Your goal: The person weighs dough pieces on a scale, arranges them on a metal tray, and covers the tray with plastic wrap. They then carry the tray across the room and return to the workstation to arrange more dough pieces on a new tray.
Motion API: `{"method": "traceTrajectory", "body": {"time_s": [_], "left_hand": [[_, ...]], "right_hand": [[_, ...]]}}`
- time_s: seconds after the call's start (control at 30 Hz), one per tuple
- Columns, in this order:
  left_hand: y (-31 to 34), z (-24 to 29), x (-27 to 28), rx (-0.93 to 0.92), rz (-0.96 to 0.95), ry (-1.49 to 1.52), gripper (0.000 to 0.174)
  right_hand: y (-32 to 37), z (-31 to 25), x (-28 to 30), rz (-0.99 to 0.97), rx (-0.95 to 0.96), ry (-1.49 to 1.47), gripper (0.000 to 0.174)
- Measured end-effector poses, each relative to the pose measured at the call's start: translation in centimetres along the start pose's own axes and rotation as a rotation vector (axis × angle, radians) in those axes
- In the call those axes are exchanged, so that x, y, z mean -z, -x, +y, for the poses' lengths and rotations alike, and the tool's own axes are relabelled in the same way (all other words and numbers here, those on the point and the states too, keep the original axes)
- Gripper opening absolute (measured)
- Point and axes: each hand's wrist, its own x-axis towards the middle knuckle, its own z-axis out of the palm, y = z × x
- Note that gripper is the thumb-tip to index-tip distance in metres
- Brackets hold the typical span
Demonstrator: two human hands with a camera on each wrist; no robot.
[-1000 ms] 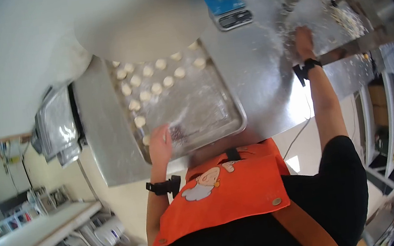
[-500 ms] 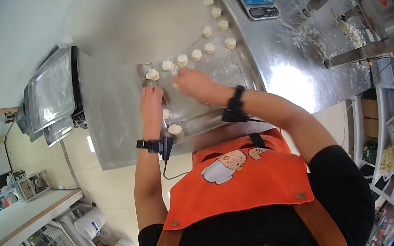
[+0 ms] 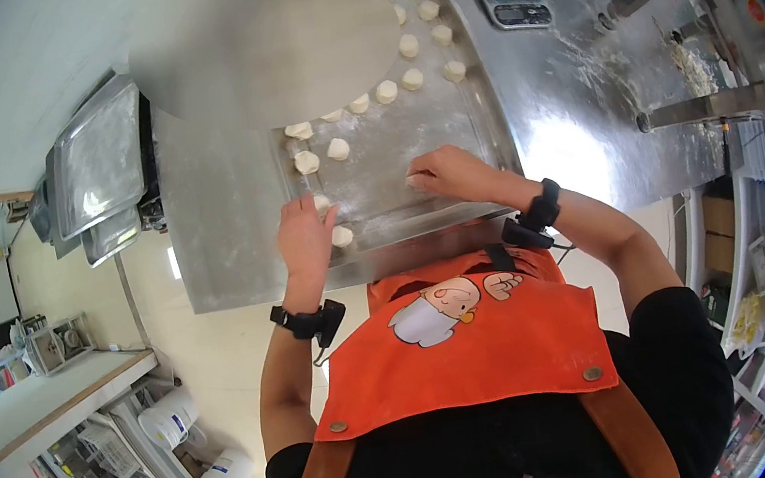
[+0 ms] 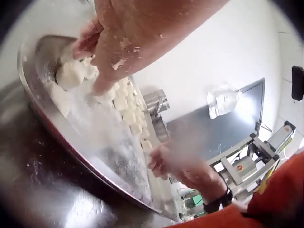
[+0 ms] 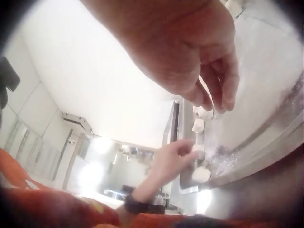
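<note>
On a metal tray [image 3: 438,216] dusted with flour, pale dough balls stand in rows. My left hand [image 3: 304,238] pinches a dough ball [image 3: 322,203] near the tray's left edge; in the right wrist view, thumb and fingertips stand around that dough ball [image 5: 198,151]. One more dough ball [image 3: 341,236] lies just below it, in the tray's near left corner. My right hand [image 3: 453,173] hovers over the bare right part of the tray, fingers curled and thumb close to them. A whitish patch shows at its fingertips; I cannot tell whether it is held dough or flour.
A blurred round shape [image 3: 267,40] covers the tray's far left part. Right of the tray are a scale [image 3: 513,0] with a blue top and a metal frame [image 3: 707,110] standing among flour scraps. Stacked trays [image 3: 99,166] stand to the left.
My right hand has come from the table's right side to the tray, then drawn back rightward. A dough ball now lies where it was. My left hand has moved to a nearer dough ball.
</note>
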Motion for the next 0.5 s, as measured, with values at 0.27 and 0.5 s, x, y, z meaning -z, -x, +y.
{"method": "traceTrajectory", "body": {"time_s": [0.27, 0.5], "left_hand": [[-1.7, -1.6, -3.9, -0.229, 0.037, 0.047, 0.021], [3.0, 1.9, -1.7, 0.006, -0.275, 0.009, 0.034]], "right_hand": [[4.9, 1.9, 3.9, 0.159, 0.056, -0.097, 0.024], [9.8, 7.6, 8.2, 0.372, -0.291, -0.432, 0.028]]}}
